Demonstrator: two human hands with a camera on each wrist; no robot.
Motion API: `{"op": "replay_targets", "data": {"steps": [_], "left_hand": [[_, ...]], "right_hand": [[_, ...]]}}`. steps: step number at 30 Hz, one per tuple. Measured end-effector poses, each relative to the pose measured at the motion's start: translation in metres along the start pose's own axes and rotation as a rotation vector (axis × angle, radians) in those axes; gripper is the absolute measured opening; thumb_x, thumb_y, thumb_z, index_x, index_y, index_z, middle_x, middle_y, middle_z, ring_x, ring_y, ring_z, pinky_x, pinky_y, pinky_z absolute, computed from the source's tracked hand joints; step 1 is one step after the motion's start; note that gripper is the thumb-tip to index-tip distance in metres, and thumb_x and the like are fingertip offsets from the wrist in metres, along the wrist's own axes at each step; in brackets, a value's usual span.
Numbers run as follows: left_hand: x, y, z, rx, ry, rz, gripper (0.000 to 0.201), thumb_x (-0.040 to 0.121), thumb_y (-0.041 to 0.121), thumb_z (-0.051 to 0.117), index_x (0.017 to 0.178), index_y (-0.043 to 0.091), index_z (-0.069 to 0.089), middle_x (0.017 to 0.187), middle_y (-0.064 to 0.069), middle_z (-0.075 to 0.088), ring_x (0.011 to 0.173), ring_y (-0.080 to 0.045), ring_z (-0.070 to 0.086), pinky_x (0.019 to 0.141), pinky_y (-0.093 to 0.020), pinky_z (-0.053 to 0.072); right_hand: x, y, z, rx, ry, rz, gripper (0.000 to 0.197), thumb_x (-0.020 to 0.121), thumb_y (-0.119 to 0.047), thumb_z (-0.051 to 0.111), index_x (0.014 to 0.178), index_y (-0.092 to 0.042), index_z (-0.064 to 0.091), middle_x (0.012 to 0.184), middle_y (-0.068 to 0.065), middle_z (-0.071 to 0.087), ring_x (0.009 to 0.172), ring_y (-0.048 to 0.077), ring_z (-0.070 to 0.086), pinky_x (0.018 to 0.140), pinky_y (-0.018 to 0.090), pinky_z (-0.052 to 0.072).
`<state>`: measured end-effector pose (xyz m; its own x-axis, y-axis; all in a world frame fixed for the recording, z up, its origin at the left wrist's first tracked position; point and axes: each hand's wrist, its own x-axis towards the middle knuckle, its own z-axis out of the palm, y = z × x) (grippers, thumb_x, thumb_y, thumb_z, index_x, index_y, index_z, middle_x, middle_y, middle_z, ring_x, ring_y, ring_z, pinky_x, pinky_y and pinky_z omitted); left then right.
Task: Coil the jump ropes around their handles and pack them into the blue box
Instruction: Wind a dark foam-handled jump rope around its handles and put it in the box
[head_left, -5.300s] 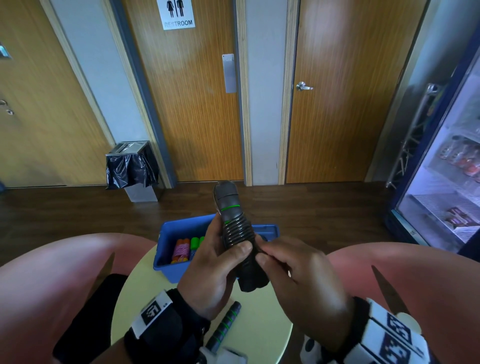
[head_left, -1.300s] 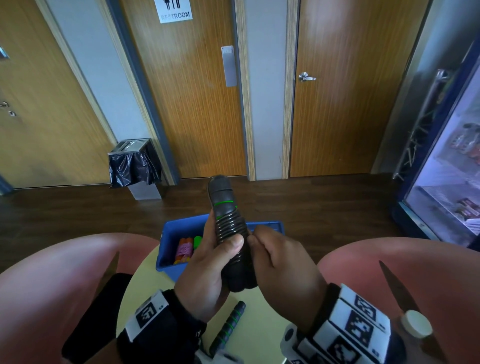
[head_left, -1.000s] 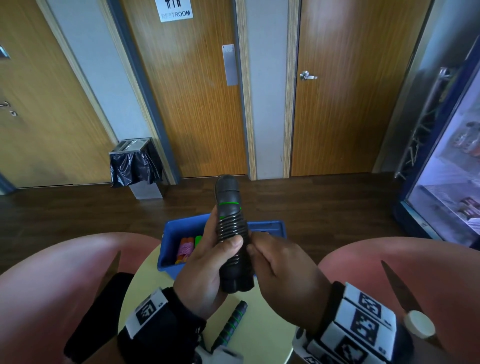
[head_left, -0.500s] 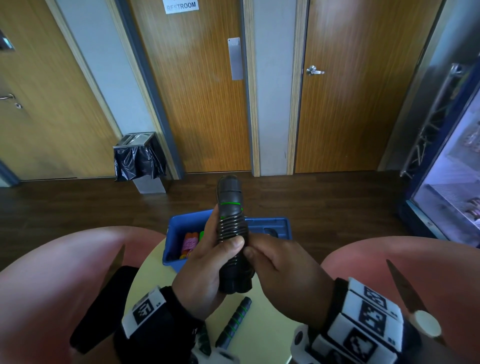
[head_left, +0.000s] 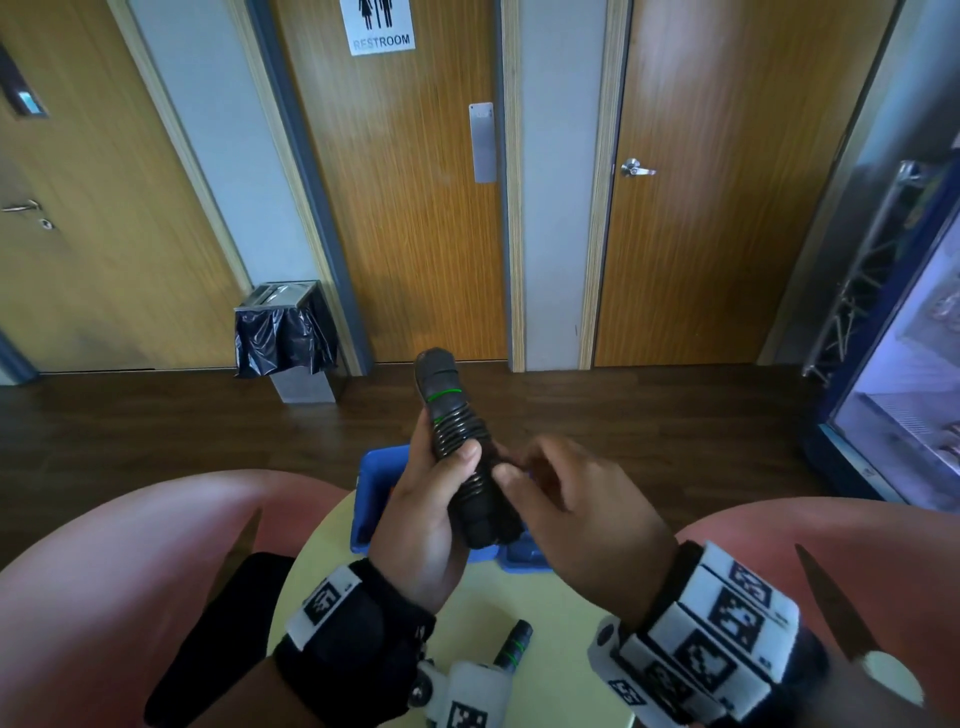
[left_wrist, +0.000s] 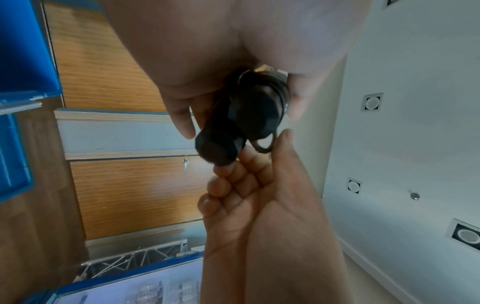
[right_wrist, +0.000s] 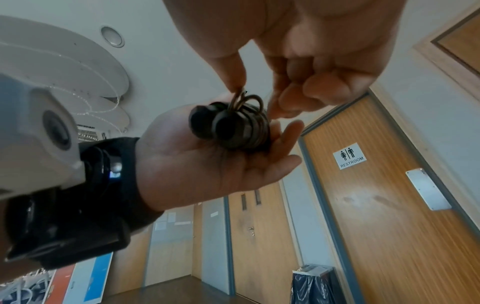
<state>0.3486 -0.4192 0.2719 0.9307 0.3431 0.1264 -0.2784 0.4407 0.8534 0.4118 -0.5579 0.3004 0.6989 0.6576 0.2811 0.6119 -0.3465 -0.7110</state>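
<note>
My left hand (head_left: 447, 483) grips a black jump rope bundle (head_left: 457, 447): two handles side by side with green rings and black rope coiled round them, held above the blue box (head_left: 371, 499) with its top leaning left. My right hand (head_left: 519, 470) is beside the bundle on the right. In the right wrist view its thumb and forefinger pinch a small rope loop (right_wrist: 242, 98) standing off the coil. The handles' butt ends (left_wrist: 249, 115) face the left wrist camera. Another handle with green rings (head_left: 514, 647) lies on the yellow table (head_left: 550, 608) near my wrists.
Pink chairs (head_left: 104, 571) (head_left: 857, 545) flank the small round table; a black item (head_left: 228, 613) lies on the left one. Further off are a lined bin (head_left: 283, 338), wooden doors and a drinks fridge (head_left: 909, 405) at the right.
The bundle's top has tilted to the left. My right hand has drawn slightly away from the coil to the right, pinching the loop. The view has dropped lower over the box.
</note>
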Motion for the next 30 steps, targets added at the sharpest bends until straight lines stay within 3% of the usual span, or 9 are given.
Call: {"op": "replay_targets", "data": {"steps": [3,6,11,15,18,21,22,27,30], "left_hand": [[0.001,0.011,-0.021,0.097,0.002,0.046,0.065,0.085,0.018,0.062,0.145,0.025,0.038,0.101,-0.022,0.053,0.087,-0.035,0.056,0.067,-0.042,0.051],[0.003,0.024,-0.040,0.173,0.021,0.083,0.070,0.085,0.016,0.058,0.149,0.035,0.033,0.096,-0.011,0.065,0.087,-0.025,0.063,0.072,-0.034,0.053],[0.003,0.046,-0.068,0.128,0.038,0.076,0.068,0.083,0.017,0.059,0.146,0.029,0.037,0.094,-0.008,0.065,0.086,-0.025,0.064,0.074,-0.039,0.051],[0.002,0.066,-0.094,-0.037,0.054,-0.008,0.059,0.082,0.020,0.061,0.139,0.020,0.046,0.095,-0.016,0.059,0.084,-0.030,0.063,0.071,-0.042,0.054],[-0.001,0.081,-0.116,-0.088,0.031,-0.039,0.050,0.084,0.022,0.059,0.132,0.014,0.050,0.094,-0.020,0.060,0.082,-0.031,0.064,0.071,-0.044,0.055],[-0.004,0.095,-0.135,-0.102,-0.037,-0.017,0.048,0.086,0.020,0.063,0.130,0.012,0.047,0.096,-0.020,0.060,0.088,-0.032,0.065,0.073,-0.044,0.056],[-0.005,0.098,-0.139,-0.091,-0.058,-0.007,0.057,0.083,0.023,0.070,0.133,0.011,0.045,0.099,-0.020,0.059,0.092,-0.033,0.063,0.075,-0.045,0.055],[-0.009,0.110,-0.157,-0.069,-0.095,0.011,0.089,0.067,0.034,0.087,0.140,0.013,0.040,0.113,-0.021,0.053,0.099,-0.035,0.057,0.076,-0.043,0.054],[-0.010,0.111,-0.169,-0.042,-0.080,0.035,0.093,0.070,0.027,0.084,0.147,0.021,0.034,0.114,-0.019,0.051,0.104,-0.036,0.053,0.086,-0.050,0.047]], "right_hand": [[0.007,-0.014,0.013,-0.060,-0.011,-0.107,0.025,0.099,-0.043,0.046,0.091,-0.024,0.060,0.079,-0.008,0.059,0.071,0.008,0.054,0.060,0.025,0.039],[0.017,-0.027,0.040,-0.265,0.060,-0.188,0.043,0.095,-0.039,0.029,0.088,-0.012,0.062,0.078,0.002,0.062,0.070,0.022,0.056,0.059,0.032,0.039],[0.031,-0.054,0.077,-0.401,0.197,-0.210,0.021,0.082,-0.020,0.039,0.069,-0.011,0.052,0.059,0.005,0.054,0.048,0.025,0.052,0.046,0.028,0.032],[0.043,-0.072,0.099,-0.100,0.186,-0.094,0.029,0.102,-0.020,0.039,0.073,-0.018,0.041,0.063,-0.007,0.043,0.056,0.008,0.040,0.050,0.020,0.028],[0.051,-0.089,0.114,0.406,0.145,0.112,0.028,0.104,-0.018,0.043,0.081,-0.010,0.058,0.064,-0.002,0.053,0.056,0.005,0.049,0.054,0.019,0.041],[0.061,-0.098,0.131,0.833,0.053,0.255,0.026,0.102,-0.023,0.050,0.094,-0.006,0.069,0.080,0.027,0.059,0.070,0.038,0.058,0.070,0.045,0.055],[0.064,-0.100,0.135,0.884,0.061,0.298,0.026,0.101,-0.022,0.052,0.096,-0.005,0.071,0.079,0.029,0.059,0.070,0.041,0.056,0.070,0.047,0.056],[0.071,-0.114,0.146,0.839,0.169,0.333,0.009,0.096,-0.005,0.061,0.095,-0.008,0.070,0.063,0.001,0.062,0.058,0.014,0.053,0.052,0.022,0.045],[0.074,-0.124,0.153,0.787,0.258,0.317,0.011,0.088,-0.002,0.071,0.088,-0.011,0.064,0.070,0.010,0.067,0.053,0.010,0.056,0.051,0.023,0.046]]}}
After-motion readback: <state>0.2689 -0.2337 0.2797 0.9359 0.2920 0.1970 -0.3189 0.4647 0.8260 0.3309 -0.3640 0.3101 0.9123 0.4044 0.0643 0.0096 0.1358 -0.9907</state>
